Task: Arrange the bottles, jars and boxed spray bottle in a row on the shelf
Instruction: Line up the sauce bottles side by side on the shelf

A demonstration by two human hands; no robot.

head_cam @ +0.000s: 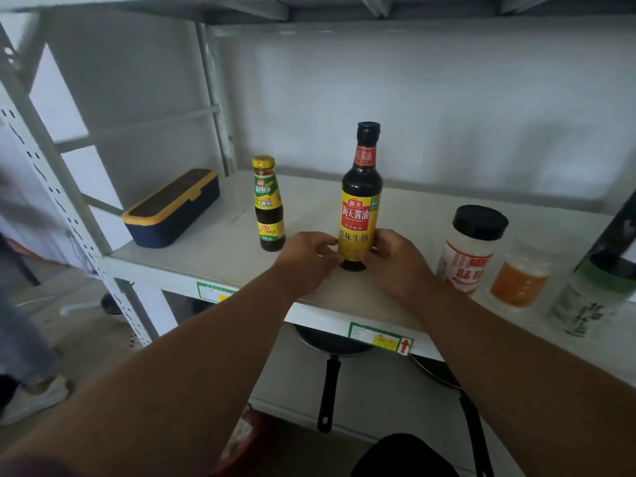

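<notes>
The white shelf board (pixel 213 249) of the metal rack carries six items. At far left lies a navy box with a yellow-rimmed lid (pixel 172 210). Right of it stands a small dark sauce bottle with a yellow cap (pixel 269 204), then a tall soy sauce bottle (pixel 361 187), upright. Further right stand a white black-lidded jar (pixel 469 249), a clear jar with orange contents (pixel 519 277), and a green-labelled bottle (pixel 585 301) at the frame edge.
</notes>
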